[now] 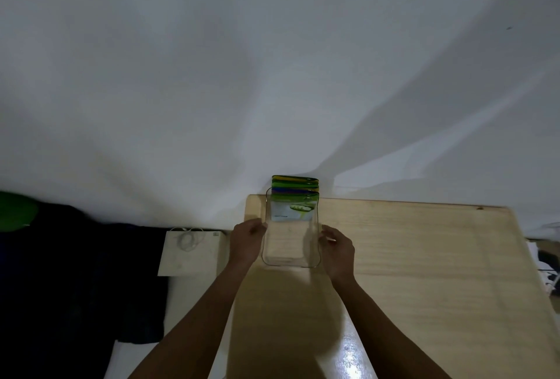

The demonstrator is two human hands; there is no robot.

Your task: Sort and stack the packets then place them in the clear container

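I see the left hand [247,242] and right hand [338,249] each curled against a long side of the clear container [291,253], gripping it between them on the wooden surface [424,257]. The packets [295,198] stand stacked at its far end (green, yellow, blue edges showing).

No legible text, brand or no. anywhere; front packet [292,210] in the container [291,260] bears a green graphic and a faint dark line of print at lower left, too small and blurred to read; nil else marked.
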